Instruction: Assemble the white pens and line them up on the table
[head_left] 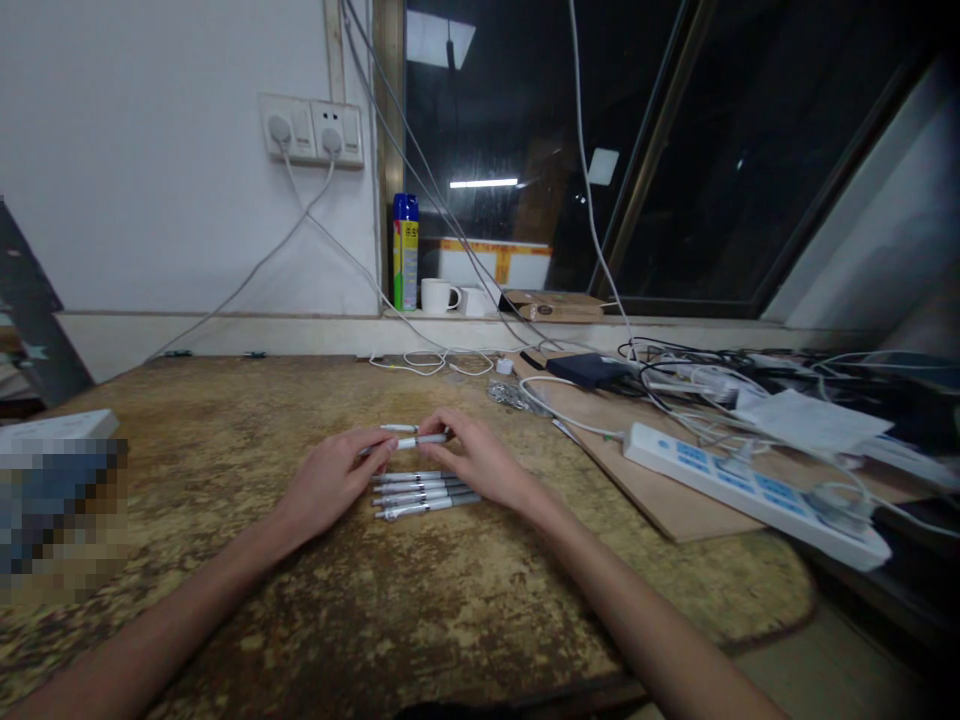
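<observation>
Worn wooden table, pens at centre, both hands on one pen

Far side: white wall [172, 150] at left, dark window [525, 110] at right. The table [450, 610] spans the foreground, its surface mottled and scuffed. A brown board [675, 520] lies on its right part, with a white power strip [705, 475] across it and tangled cables [675, 385] crowding behind. On the far sill: spray can [405, 255], white mug [436, 296], flat cardboard box [555, 306].

Left hand [334, 475] pinches the left end of a white pen [407, 443]; right hand [476, 455] pinches its right end. Pen lies roughly level, mid-table. Row of pens [424, 497] just nearer, right ends partly hidden by the right hand. One further pen [397, 428] just beyond.
</observation>
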